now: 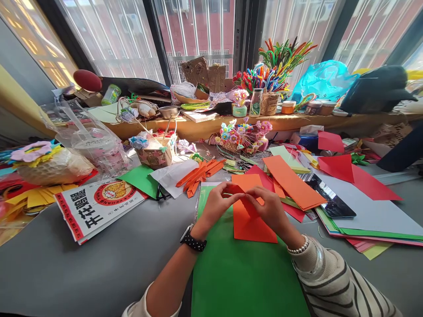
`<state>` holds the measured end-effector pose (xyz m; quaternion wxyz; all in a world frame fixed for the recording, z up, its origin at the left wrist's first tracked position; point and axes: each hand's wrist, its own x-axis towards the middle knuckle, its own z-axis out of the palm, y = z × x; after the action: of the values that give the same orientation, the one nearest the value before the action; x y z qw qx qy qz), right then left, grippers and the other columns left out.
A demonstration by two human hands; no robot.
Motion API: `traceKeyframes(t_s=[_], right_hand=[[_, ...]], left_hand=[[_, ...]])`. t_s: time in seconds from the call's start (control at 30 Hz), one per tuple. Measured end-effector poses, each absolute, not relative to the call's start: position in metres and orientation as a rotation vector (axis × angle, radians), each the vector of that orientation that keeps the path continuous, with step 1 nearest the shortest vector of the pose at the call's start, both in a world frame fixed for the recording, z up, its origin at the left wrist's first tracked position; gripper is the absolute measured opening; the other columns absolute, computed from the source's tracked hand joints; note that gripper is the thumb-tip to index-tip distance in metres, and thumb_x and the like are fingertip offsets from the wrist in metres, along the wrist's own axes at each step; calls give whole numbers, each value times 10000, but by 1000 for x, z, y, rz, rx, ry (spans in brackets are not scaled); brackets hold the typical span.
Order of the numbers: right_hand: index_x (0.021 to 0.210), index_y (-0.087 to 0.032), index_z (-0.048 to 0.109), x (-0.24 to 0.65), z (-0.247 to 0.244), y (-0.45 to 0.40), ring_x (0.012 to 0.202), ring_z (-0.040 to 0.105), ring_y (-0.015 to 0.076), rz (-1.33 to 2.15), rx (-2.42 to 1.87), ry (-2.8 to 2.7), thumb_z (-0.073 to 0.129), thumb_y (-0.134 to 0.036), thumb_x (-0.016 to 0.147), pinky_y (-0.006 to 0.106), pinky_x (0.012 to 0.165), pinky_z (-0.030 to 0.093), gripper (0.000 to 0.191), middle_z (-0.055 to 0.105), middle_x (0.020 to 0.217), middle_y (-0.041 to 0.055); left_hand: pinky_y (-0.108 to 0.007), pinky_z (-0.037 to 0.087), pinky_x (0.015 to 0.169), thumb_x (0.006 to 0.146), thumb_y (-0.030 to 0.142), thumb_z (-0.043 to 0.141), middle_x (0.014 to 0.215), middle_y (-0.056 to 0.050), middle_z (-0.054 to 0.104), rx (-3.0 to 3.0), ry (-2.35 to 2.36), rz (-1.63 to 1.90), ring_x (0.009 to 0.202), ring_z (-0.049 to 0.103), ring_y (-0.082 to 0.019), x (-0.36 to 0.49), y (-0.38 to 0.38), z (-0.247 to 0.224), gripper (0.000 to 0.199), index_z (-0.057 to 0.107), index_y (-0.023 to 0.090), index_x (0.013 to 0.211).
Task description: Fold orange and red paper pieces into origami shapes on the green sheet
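My left hand (220, 203) and my right hand (267, 208) meet above an orange sheet (254, 229), thumbs and fingertips pinched together. Between them they hold a small piece of orange-red paper (235, 189), mostly hidden by the fingers. The orange sheet lies on a large green sheet (244, 277). Folded orange strips (201, 174) rest to the left, beyond my left hand. A longer folded orange paper (294, 182) lies to the right, just past my right hand.
A black phone (330, 196) sits on stacked coloured paper (380, 220) at the right. At left is a printed paper bag (102, 207). Behind stand a basket (153, 156), fuzzy flowers (243, 134), a plastic cup (99, 147) and a cluttered sill (205, 123).
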<state>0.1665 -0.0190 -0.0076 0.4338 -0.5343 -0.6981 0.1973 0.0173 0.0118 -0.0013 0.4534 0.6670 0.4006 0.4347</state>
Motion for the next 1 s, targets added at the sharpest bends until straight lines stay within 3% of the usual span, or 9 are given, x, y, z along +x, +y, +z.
traceKeyframes(t_s=[0.2, 0.37, 0.57, 0.83, 1.0], right_hand=[[806, -194, 607, 164, -5, -23, 656, 537, 167, 334, -1295, -1883, 419, -312, 817, 265, 572, 401, 222, 594, 712, 53], [748, -183, 580, 169, -4, -20, 642, 543, 150, 327, -1318, -1754, 434, -253, 806, 254, 567, 416, 172, 601, 720, 34], [732, -172, 578, 178, -6, -15, 655, 559, 161, 268, -1395, -1582, 472, -277, 777, 277, 607, 447, 156, 618, 739, 48], [744, -154, 563, 176, -10, -11, 681, 583, 165, 778, -1291, -1476, 421, -422, 787, 276, 607, 471, 306, 610, 716, 60], [681, -152, 550, 169, -9, -14, 632, 571, 154, 824, -1301, -1492, 442, -430, 774, 261, 592, 456, 312, 601, 656, 51]], left_hand=[[-242, 448, 657, 706, 297, 555, 692, -31, 631, 1861, 1036, 1160, 683, 588, -154, 15, 10, 2, 153, 635, 170, 676], [-238, 446, 672, 689, 286, 578, 744, -29, 643, 1645, 1049, 1356, 730, 587, -157, 8, 15, 1, 135, 629, 164, 714], [-210, 424, 616, 674, 332, 588, 652, 6, 597, 1494, 1178, 1482, 650, 551, -120, 4, 21, 0, 176, 596, 157, 690], [-239, 453, 642, 670, 367, 583, 694, 2, 569, 1240, 1127, 1477, 665, 542, -114, 8, 24, -6, 240, 568, 140, 747], [-293, 463, 659, 710, 337, 554, 778, -35, 599, 1574, 1227, 1338, 724, 564, -158, 9, 21, -7, 232, 559, 155, 854]])
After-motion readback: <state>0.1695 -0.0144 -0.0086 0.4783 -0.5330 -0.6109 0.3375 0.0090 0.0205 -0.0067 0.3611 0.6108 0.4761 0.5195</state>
